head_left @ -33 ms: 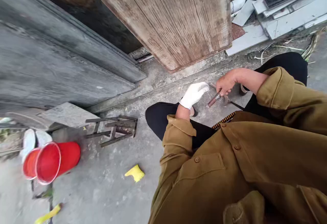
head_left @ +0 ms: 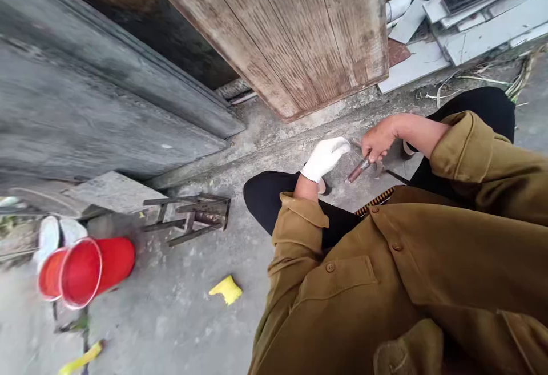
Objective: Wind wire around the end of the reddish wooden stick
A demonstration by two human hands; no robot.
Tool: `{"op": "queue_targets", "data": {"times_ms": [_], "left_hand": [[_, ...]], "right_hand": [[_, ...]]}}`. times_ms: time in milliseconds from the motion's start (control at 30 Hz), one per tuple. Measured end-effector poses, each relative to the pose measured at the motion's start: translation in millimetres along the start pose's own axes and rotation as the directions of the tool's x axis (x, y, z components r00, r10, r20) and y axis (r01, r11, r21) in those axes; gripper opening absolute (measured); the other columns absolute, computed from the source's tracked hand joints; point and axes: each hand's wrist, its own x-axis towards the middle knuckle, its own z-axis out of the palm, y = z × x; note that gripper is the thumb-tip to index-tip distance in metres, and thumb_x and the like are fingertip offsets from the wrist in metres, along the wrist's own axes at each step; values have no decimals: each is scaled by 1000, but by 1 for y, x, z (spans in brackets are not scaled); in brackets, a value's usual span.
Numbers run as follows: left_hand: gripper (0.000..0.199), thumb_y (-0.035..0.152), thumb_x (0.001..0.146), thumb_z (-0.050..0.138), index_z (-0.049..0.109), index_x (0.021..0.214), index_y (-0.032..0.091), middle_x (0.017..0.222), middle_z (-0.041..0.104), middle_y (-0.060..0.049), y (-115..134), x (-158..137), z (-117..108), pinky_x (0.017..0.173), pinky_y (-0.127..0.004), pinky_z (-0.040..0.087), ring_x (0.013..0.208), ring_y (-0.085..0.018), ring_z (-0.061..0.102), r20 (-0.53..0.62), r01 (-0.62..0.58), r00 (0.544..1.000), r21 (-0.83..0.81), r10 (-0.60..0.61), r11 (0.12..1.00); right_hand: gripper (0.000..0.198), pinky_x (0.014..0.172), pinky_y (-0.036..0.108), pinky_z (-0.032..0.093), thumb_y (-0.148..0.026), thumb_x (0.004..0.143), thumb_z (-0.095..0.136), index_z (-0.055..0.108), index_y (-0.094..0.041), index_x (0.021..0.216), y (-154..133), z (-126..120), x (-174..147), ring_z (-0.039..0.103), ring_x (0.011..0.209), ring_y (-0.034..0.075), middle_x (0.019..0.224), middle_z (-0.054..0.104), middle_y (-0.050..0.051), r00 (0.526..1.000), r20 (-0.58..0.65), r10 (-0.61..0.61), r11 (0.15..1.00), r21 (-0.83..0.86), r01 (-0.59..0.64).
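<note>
My left hand (head_left: 326,158), in a white glove, is closed in a pinch low over the concrete ground. A thin grey piece shows near its fingertips, too small to name. To its right, my bare right hand (head_left: 380,138) is wrapped round a tool with a brown, worn handle (head_left: 359,169). The handle's free end points down and left, toward my lap. The rest of this tool is mostly hidden by my fingers, so its kind is unclear. A dark, narrow strip (head_left: 396,177) lies just below my right hand, against my trousers.
A weathered plank panel (head_left: 299,38) stands in front of me. Grey boards (head_left: 107,101) and a small wooden stool (head_left: 201,218) are on the left. Red buckets (head_left: 115,263) and a yellow piece (head_left: 226,289) lie on the ground. Broken tiles (head_left: 419,64) are piled at the upper right.
The free end of the brown handle has shifted very slightly toward my body. Both hands otherwise stay in the same place.
</note>
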Motion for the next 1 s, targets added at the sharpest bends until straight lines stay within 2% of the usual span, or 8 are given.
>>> {"op": "queue_targets", "data": {"times_ms": [67, 167, 267, 367, 533, 733, 833, 1000], "left_hand": [[29, 39, 97, 54, 67, 87, 16, 85, 69, -4, -1, 2, 2, 83, -28, 48, 82, -18, 61, -33, 29, 999, -36, -30, 999], [30, 40, 99, 54, 66, 85, 16, 78, 65, -4, -3, 5, 7, 76, -28, 47, 73, -17, 57, -85, 69, 993, -149, -82, 986], [32, 41, 100, 53, 67, 86, 16, 72, 61, -2, -1, 7, 12, 66, -27, 43, 63, -14, 50, -46, 76, 995, -248, -90, 966], [32, 40, 99, 53, 69, 87, 15, 78, 65, -3, 4, 8, 12, 68, -26, 45, 66, -14, 54, 59, 32, 998, -254, -18, 967], [25, 32, 96, 55, 70, 87, 15, 88, 72, -4, 0, 6, 5, 87, -29, 50, 85, -18, 65, 7, -17, 1000, -115, 18, 993], [19, 25, 95, 56, 69, 86, 15, 88, 73, -4, -9, -2, -3, 87, -28, 51, 86, -18, 66, -93, 56, 994, -37, -59, 998], [17, 24, 94, 57, 69, 86, 15, 87, 73, -4, -12, 0, -2, 85, -28, 51, 84, -18, 66, -146, 74, 986, -59, -82, 995], [22, 30, 97, 57, 70, 87, 14, 84, 71, -6, -17, 7, 6, 78, -29, 51, 80, -18, 64, -172, 111, 977, -78, -123, 991]], "right_hand": [[20, 66, 26, 36, -25, 97, 62, 65, -10, 83, -1, -3, -8, 52, 64, 11, 70, 60, 1, 989, 17, -144, 983, 119, 141], [25, 71, 26, 41, -36, 97, 66, 66, -13, 87, 3, -10, -25, 55, 69, 11, 76, 63, 2, 937, -293, -193, 916, 287, 279], [30, 73, 28, 45, -41, 104, 55, 67, -15, 98, 12, -19, -35, 57, 75, 14, 86, 67, 7, 667, -732, 139, 878, 403, 259], [29, 75, 30, 48, -34, 106, 49, 68, -12, 106, 16, -25, -27, 62, 84, 19, 97, 70, 13, 476, -802, 360, 906, 423, 26], [31, 82, 36, 46, -33, 100, 59, 74, -7, 109, 14, -22, 2, 66, 102, 30, 108, 71, 21, 628, -693, 354, 875, 7, -485], [20, 68, 27, 41, -26, 97, 62, 72, -12, 87, 4, -2, 10, 54, 64, 12, 70, 63, 2, 977, -125, 170, 978, -97, -183], [26, 69, 24, 42, -35, 97, 65, 69, -12, 84, -2, -3, -3, 53, 62, 9, 68, 60, -1, 998, -16, -65, 996, 66, 66], [39, 73, 25, 43, -50, 101, 59, 71, -14, 95, 2, -15, -34, 57, 71, 11, 77, 64, 3, 931, -359, -66, 972, 189, 142]]}}
